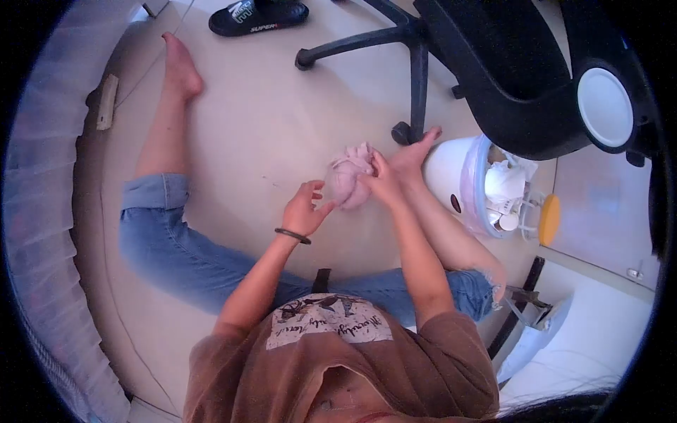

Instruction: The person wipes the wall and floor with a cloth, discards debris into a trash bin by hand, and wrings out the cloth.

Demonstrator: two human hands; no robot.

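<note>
A pale pink, rounded bundle that looks like folded cloth (347, 180) is in front of me, between my hands, above the floor or resting on it; I cannot tell which. My right hand (383, 182) grips its right side, thumb and fingers pressed on the fabric. On the other side, my left hand (306, 206) is beside the bundle with its fingers apart and curved, the tips close to the fabric. A dark band (293, 236) circles my left wrist.
I sit on a pale floor (247, 127), legs spread. A wheeled black chair (486, 63) stands at the upper right. A white bin (451, 169) filled with rubbish is beside my right leg, near a yellow round lid (550, 220). A black slipper (257, 17) lies ahead; a sheer curtain (49, 190) hangs left.
</note>
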